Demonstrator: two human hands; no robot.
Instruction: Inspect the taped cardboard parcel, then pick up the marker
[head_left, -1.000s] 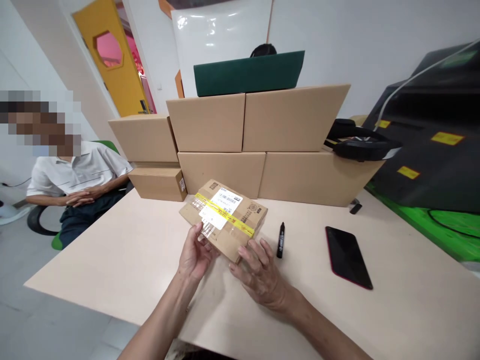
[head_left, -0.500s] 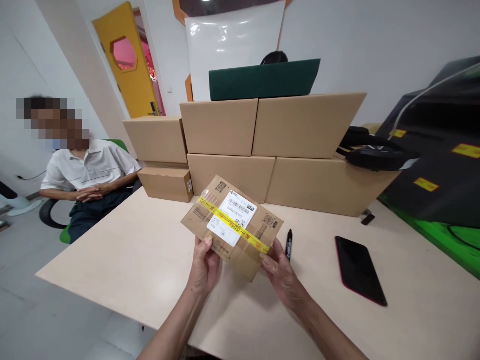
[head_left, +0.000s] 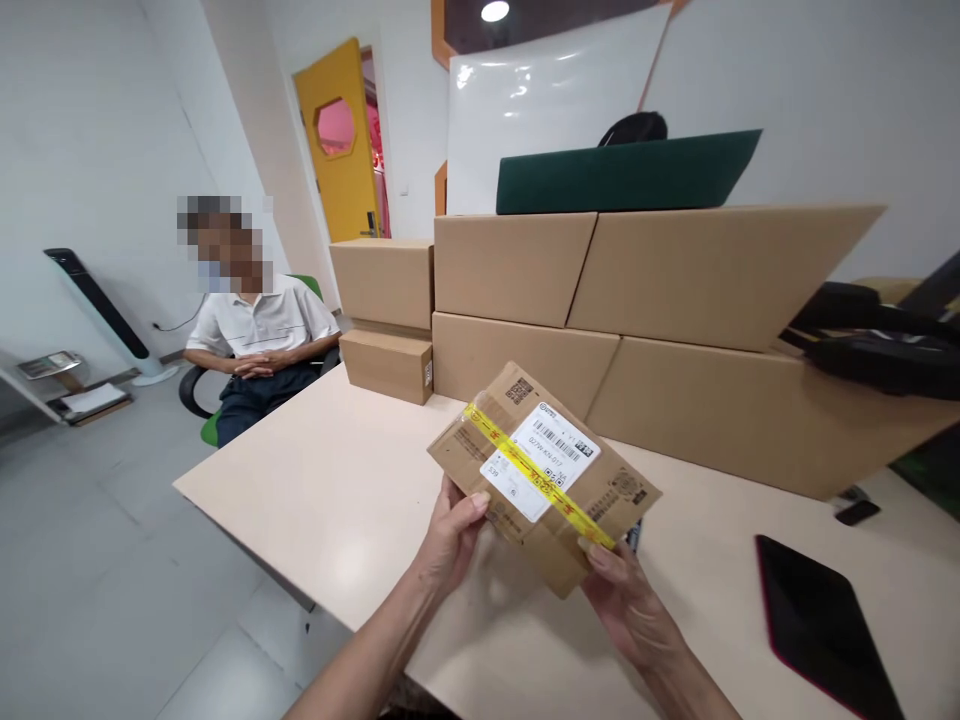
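From where I stand, I see in the lower middle of the frame the left hand (head_left: pixel 451 535), its thumb on top of the parcel (head_left: pixel 546 478) at the near left edge and its fingers passing below, so it is closed upon the cardboard. The parcel is in the middle of the frame, held slanting and, as it seems, above the table (head_left: pixel 322 480), with label (head_left: pixel 568 437) and tape (head_left: pixel 504 447) facing up. At its right end the right hand (head_left: pixel 626 600) is clamped too, the thumb beside the end of the tape. To hold it well, in my opinion, both hands should press lightly, because thin cardboard can bend, and the thumbs should stay off the label. About the room, again from the left: the seated person (head_left: pixel 259 325) is well apart, beyond the table's left edge, and on this side I judge there is the most room. In the upper middle the boxes (head_left: pixel 517 270) stand near behind the parcel, so a push forward could knock them. Rightward, a small dark thing (head_left: pixel 634 537), mostly hidden, shows beside the right hand, and the tablet (head_left: pixel 821 620) lies lower right; I would not swing that elbow wide.
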